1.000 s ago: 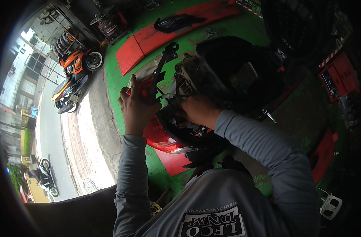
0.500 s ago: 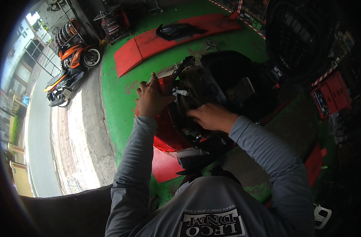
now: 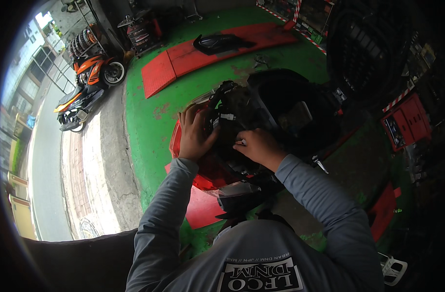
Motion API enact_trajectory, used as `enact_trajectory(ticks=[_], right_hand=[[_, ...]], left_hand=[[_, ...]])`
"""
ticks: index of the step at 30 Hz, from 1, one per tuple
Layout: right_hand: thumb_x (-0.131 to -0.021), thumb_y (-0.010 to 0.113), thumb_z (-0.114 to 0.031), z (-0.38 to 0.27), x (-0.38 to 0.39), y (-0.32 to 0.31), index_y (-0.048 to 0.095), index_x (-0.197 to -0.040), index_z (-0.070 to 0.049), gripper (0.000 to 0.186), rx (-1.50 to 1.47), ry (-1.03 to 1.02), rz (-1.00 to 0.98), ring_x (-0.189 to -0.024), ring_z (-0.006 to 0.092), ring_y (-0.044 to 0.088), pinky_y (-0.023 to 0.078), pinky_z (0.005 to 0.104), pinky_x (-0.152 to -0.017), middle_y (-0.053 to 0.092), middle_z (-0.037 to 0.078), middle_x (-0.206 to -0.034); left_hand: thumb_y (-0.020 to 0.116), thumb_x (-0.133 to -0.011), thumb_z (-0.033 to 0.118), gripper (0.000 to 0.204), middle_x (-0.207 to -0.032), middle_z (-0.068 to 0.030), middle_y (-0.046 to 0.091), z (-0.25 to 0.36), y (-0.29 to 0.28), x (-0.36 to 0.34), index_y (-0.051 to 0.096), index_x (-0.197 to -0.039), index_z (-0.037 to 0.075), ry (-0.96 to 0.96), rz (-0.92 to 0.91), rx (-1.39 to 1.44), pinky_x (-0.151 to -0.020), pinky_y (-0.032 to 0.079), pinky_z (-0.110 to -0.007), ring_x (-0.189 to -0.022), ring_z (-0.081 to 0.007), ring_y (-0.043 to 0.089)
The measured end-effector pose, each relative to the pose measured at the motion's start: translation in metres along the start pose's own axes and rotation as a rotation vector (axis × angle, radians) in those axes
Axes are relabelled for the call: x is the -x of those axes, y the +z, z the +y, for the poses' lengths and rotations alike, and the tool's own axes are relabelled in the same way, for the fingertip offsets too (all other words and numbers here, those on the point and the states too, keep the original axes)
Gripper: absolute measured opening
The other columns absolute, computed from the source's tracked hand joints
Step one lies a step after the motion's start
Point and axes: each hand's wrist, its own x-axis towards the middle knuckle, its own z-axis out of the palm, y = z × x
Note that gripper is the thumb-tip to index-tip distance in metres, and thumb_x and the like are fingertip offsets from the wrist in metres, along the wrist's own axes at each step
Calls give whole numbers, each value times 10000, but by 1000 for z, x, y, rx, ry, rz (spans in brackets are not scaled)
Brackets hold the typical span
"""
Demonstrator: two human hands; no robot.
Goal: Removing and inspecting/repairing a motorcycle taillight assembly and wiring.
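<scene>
A large red tail light with clear ends sits at the rear of a dark, partly stripped scooter. My left hand grips its upper part, fingers bent over the inner edge and thumb towards the scooter's inside. Beside that thumb, a white plug connector sits among dark wiring. My right hand pinches a small white piece between thumb and forefinger, over the dark cavity behind the light; its exact kind is too small to make out. Further right gapes the black under-seat storage box.
The raised black seat stands at the upper right. A red ramp platform with a black panel on it lies beyond the scooter. A red tool chest is at the right, an orange motorbike at the left.
My left hand has slid down and inward over the tail light, which has tilted outward. My right hand has drawn back slightly from the cavity, and the white piece in its fingers now shows.
</scene>
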Motion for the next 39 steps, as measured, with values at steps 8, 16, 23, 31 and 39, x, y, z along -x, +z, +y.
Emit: enact_trajectory(ticks=[8, 16, 23, 31, 39], right_hand=[[-810, 820, -195, -1, -3, -4, 563, -1111, -3, 440, -480, 177, -51, -705, 227, 681, 544, 384, -687, 687, 101, -798], [-911, 698, -117, 10, 11, -3, 554, -1121, -2, 280, -716, 44, 170, -994, 172, 642, 519, 335, -825, 660, 102, -1034], [-979, 550, -31, 14, 25, -14, 528, -1202, -29, 224, -887, 220, 30, -1090, 158, 627, 476, 320, -980, 634, 79, -1120], [-969, 600, -49, 18, 25, -14, 617, -1159, -27, 192, -732, 152, 48, -965, 111, 637, 505, 279, -866, 664, 43, -1034], [-966, 644, -125, 32, 19, -6, 710, -1027, -26, 133, -742, 209, 151, -815, 75, 630, 497, 259, -721, 698, 16, -849]], left_hand=[[725, -811, 226, 353, -1135, -70, 690, 22, 1, 0, 675, -1149, 136, 278, -468, 145, -1182, 219, -622, -1133, -263, 633], [653, -911, 235, 271, -1101, -70, 701, 12, 19, 0, 688, -1167, 150, 211, -487, 207, -1180, 223, -611, -1133, -250, 631], [553, -986, 305, 312, -1107, -94, 679, 5, 9, -6, 671, -1208, 121, 97, -571, 323, -1197, 186, -584, -1181, -266, 585], [613, -956, 276, 288, -1077, -93, 679, 9, 15, -2, 675, -1180, 106, 164, -549, 337, -1188, 202, -592, -1144, -273, 599], [712, -876, 241, 259, -965, -37, 713, 15, 14, -2, 730, -1123, 165, 220, -433, 294, -1156, 272, -621, -1007, -239, 644]])
